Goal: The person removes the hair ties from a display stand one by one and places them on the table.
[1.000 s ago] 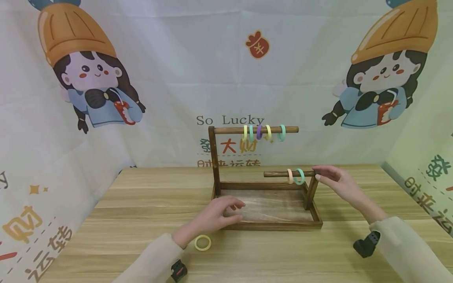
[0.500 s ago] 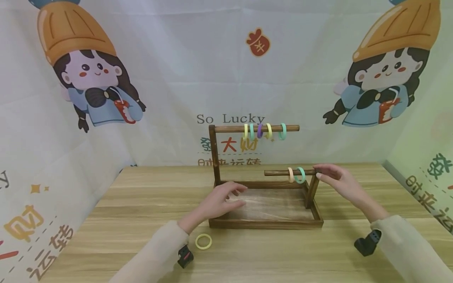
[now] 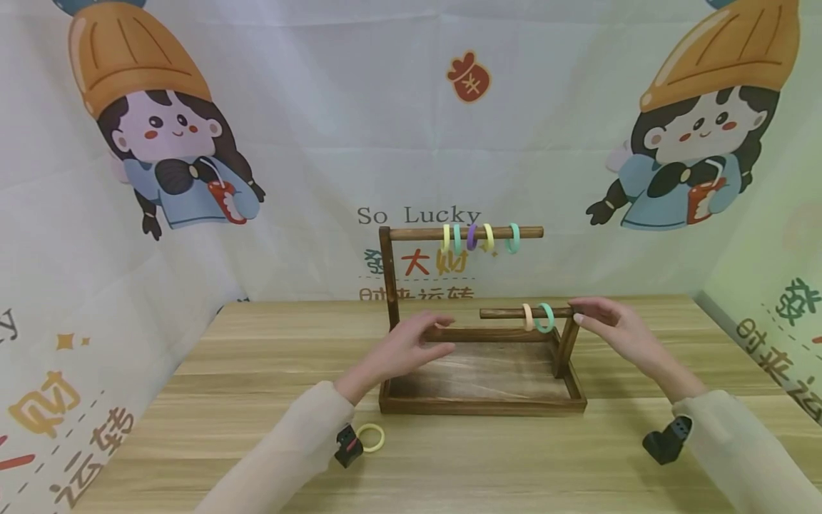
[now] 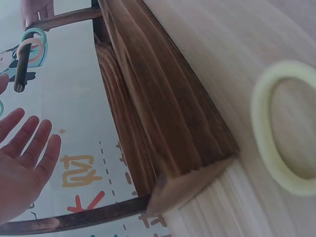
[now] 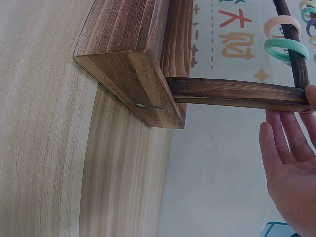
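Note:
A dark wooden rack (image 3: pixel 481 407) with a tray base carries two horizontal bars. On its upper bar (image 3: pixel 411 234) hang several yellow, green and purple rings, one of them a purple ring (image 3: pixel 472 237). The lower bar (image 3: pixel 501 314) bears a peach ring (image 3: pixel 528 318) and a green ring (image 3: pixel 545 318). My left hand (image 3: pixel 407 346) hovers above the tray's left part, fingers spread and holding nothing, thumb apart. At the top of the short right post, my right hand (image 3: pixel 610 328) pinches the rack's corner between thumb and fingers, as the right wrist view also shows.
A loose pale yellow ring (image 3: pixel 371 437) lies flat on the wooden table (image 3: pixel 257 371) left of the tray's front, near the left wrist camera (image 3: pixel 349 446). A printed cloth (image 3: pixel 308 143) hangs behind the table.
My left hand has moved forward and slightly right over the tray, toward the lower bar. The right hand stays at the rack's corner, and the rings keep their places.

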